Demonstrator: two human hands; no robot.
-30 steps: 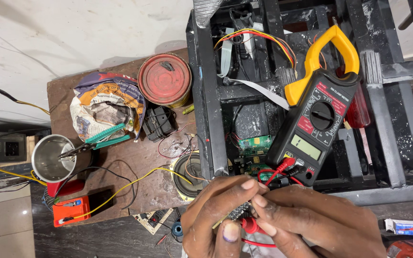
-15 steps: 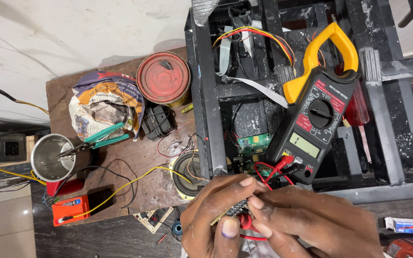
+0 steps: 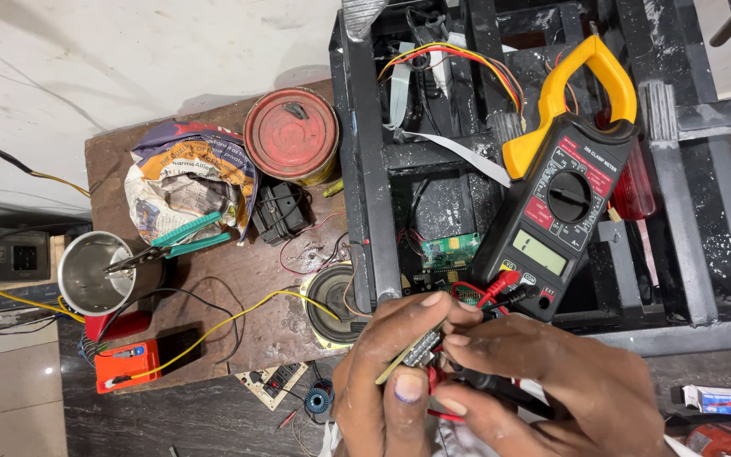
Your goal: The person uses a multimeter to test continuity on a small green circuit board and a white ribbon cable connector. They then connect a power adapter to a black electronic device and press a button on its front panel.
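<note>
Pinching a small circuit board (image 3: pixel 420 349) between both hands.
Left hand (image 3: pixel 382 381) and right hand (image 3: pixel 543 372) each keep a closed grip on it, just below the clamp meter (image 3: pixel 564 199).

A cluttered electronics repair workshop was the setting: a yellow-and-black clamp meter (image 3: pixel 564 190) lay on a black metal frame (image 3: pixel 365 169) with loose wiring and a green circuit board (image 3: pixel 450 251), while a worn wooden worktop (image 3: pixel 239 279) carried green-handled pliers (image 3: pixel 171 241), a bare speaker (image 3: pixel 332 306) and a rusty tin (image 3: pixel 291 135).
</note>
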